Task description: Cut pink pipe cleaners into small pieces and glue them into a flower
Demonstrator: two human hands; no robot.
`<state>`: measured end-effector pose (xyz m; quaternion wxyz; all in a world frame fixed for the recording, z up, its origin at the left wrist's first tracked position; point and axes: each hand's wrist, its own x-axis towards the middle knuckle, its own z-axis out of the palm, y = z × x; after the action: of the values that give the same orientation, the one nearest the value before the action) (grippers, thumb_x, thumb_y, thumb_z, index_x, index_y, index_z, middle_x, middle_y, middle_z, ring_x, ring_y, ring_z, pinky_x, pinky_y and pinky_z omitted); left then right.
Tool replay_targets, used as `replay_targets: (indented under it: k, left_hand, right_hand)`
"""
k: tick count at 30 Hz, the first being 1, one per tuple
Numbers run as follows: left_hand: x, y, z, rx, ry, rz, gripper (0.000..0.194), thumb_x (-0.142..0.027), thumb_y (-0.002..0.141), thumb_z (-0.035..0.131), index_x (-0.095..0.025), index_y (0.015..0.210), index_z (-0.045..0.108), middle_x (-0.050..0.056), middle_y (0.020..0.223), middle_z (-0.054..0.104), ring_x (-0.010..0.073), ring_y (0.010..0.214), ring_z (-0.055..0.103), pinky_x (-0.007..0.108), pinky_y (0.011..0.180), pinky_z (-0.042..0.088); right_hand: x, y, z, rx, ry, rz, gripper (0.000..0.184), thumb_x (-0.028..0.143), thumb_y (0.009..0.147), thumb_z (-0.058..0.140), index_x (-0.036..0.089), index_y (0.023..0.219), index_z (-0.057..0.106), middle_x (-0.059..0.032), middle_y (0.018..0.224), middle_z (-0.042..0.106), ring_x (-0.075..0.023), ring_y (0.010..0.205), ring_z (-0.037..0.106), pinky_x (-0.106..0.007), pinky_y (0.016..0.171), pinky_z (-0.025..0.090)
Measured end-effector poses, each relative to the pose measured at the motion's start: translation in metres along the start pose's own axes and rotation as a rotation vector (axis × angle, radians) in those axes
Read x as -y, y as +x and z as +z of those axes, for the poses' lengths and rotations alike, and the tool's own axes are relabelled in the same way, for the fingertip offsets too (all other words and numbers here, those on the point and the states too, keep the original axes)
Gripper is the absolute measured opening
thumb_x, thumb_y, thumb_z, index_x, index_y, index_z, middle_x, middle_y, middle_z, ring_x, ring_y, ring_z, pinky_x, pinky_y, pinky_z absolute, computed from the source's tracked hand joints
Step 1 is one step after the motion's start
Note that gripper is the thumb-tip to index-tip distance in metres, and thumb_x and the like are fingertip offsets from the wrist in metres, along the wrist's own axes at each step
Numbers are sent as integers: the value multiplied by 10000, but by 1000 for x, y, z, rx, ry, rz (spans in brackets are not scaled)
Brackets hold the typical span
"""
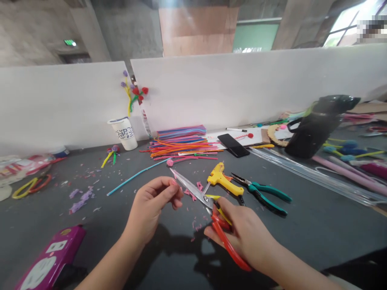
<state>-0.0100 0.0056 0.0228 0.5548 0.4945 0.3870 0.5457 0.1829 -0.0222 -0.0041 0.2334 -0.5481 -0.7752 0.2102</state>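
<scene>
My right hand (242,229) grips a pair of scissors (193,189) by its red and yellow handles. The blades are slightly apart and point up and left, past the fingertips of my left hand (160,197). Thumb and forefinger of that left hand are pinched together; a bit of pink shows at their tips, too small to make out clearly. Just beyond the blade tips is a small pink fuzzy ball (169,162); whether it joins what I pinch cannot be told. Pink scraps (190,194) lie beneath the blades.
A yellow glue gun (223,179) and green-handled pliers (263,193) lie to the right. Behind are pipe cleaners (181,143), a phone (233,145), a paper cup (124,133) and a black jug (317,127). A purple box (51,257) sits front left, near purple scraps (81,201).
</scene>
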Motion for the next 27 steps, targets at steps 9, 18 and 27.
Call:
replay_targets:
  k: [9,18,27]
  left_hand:
    - [3,-4,-2,25,-5,60,57,-193,740,605,-173,690,624,-25,552,601,97,500,531,212,507,426]
    - [3,-3,-2,39,-15,54,69,-202,745,612,-165,689,627,-26,575,601,86,501,543,198,500,428]
    - [1,-4,-1,49,-32,41,91,-193,754,611,-166,669,625,-30,580,612,74,506,552,178,499,434]
  right_hand:
    - [-9,-1,2,-34,-241,-125,355,561,769,463,208,780,422,-4,614,544,-180,540,512,-252,501,289]
    - [-12,-2,4,-22,-280,-119,339,542,795,450,205,768,415,-11,609,547,-197,552,537,-259,506,305]
    - [-13,-2,5,-44,-331,-139,264,461,814,436,207,744,414,-1,572,540,-177,509,519,-251,485,284]
